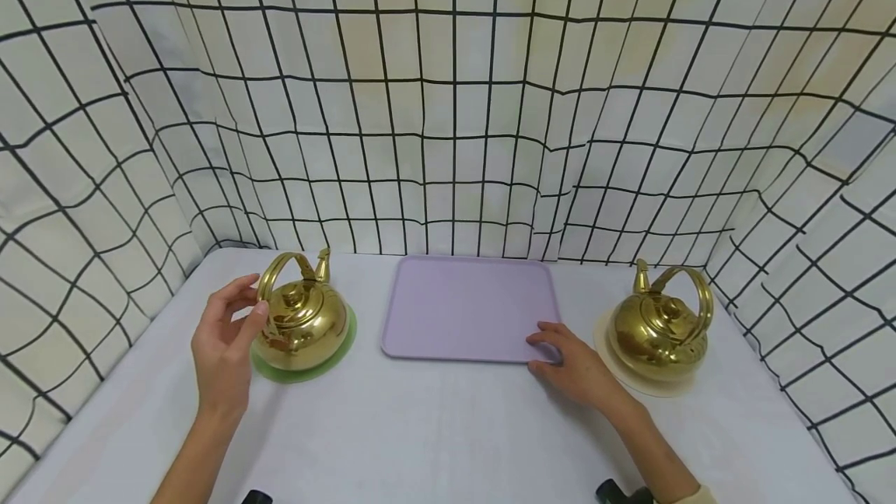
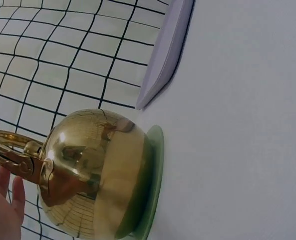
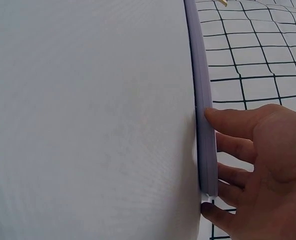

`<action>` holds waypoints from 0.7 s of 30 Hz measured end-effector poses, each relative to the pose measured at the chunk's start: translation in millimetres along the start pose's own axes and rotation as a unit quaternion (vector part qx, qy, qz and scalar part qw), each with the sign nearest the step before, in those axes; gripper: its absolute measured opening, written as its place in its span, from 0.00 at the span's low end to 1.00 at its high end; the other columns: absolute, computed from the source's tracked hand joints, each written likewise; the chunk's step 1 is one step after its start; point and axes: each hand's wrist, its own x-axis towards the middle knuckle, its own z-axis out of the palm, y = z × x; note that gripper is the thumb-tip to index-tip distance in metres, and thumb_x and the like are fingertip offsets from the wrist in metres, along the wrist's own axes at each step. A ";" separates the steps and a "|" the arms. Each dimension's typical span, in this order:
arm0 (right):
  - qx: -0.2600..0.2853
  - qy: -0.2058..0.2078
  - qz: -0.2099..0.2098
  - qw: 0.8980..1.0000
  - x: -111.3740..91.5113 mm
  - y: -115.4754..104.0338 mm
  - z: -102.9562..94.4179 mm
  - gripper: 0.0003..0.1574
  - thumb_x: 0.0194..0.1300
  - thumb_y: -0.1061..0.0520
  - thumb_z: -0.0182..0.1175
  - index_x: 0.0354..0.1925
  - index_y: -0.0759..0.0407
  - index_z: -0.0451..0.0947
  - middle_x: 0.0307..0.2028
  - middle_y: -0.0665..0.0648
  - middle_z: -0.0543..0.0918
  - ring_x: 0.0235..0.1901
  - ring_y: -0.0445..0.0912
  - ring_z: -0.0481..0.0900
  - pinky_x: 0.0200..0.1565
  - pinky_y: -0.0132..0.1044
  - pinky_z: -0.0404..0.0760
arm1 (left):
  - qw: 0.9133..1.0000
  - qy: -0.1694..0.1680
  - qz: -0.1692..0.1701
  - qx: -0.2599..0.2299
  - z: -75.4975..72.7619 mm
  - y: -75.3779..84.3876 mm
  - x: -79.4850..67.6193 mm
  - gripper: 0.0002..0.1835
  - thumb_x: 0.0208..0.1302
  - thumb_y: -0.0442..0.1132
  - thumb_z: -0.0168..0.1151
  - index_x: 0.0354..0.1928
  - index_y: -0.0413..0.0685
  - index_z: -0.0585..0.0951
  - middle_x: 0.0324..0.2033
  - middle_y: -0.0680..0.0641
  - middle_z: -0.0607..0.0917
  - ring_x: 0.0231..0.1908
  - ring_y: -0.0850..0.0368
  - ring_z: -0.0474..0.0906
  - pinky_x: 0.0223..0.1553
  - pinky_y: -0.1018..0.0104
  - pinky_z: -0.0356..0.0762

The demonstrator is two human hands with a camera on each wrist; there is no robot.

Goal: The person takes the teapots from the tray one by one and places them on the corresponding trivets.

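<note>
A brass kettle (image 1: 302,325) with an arched handle stands on a green round mat (image 1: 343,356) at the left. Beside its handle is my left hand (image 1: 225,337), thumb and fingertips right at the handle's near side and not closed round it. In the left wrist view, extended fingers (image 2: 3,182) lie along the handle of that kettle (image 2: 83,165). My right hand (image 1: 577,368) is at the near right corner of a lilac tray (image 1: 472,309), fingers loosely bent over it. The right wrist view has the thumb (image 3: 227,120) against the tray's edge (image 3: 203,100).
A second brass kettle (image 1: 658,333) stands on a cream round mat (image 1: 605,341) at the right, close to my right forearm. White cloth covers the table (image 1: 434,434). Grid-patterned white cloth (image 1: 455,115) walls in the back and both sides. Dark objects (image 1: 616,492) show at the bottom edge.
</note>
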 end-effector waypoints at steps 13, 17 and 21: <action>-0.005 0.034 -0.024 0.999 4.9 4.7 -1.0 0.22 0.69 0.54 0.69 0.58 0.60 0.82 0.72 0.70 0.71 0.73 0.70 0.68 0.72 0.66 0.68 | 0.912 -0.034 0.266 0.310 29.8 21.7 7.0 0.24 0.66 0.48 0.63 0.60 0.45 0.84 0.59 0.39 0.83 0.62 0.36 0.74 0.67 0.35 0.61; -0.013 0.061 -0.033 0.997 8.0 2.0 -2.9 0.23 0.69 0.53 0.69 0.59 0.60 0.81 0.74 0.73 0.68 0.73 0.73 0.66 0.70 0.69 0.69 | 0.868 -0.056 0.308 0.385 41.8 23.7 3.6 0.29 0.72 0.56 0.53 0.64 0.45 0.82 0.62 0.39 0.81 0.66 0.36 0.73 0.76 0.27 0.51; -0.032 0.077 -0.027 0.996 10.5 -1.3 -5.7 0.29 0.69 0.50 0.69 0.63 0.59 0.78 0.77 0.73 0.62 0.75 0.72 0.62 0.69 0.70 0.70 | 0.836 -0.084 0.331 0.429 55.9 23.3 -1.0 0.32 0.76 0.62 0.47 0.67 0.47 0.80 0.66 0.39 0.80 0.70 0.38 0.71 0.77 0.26 0.48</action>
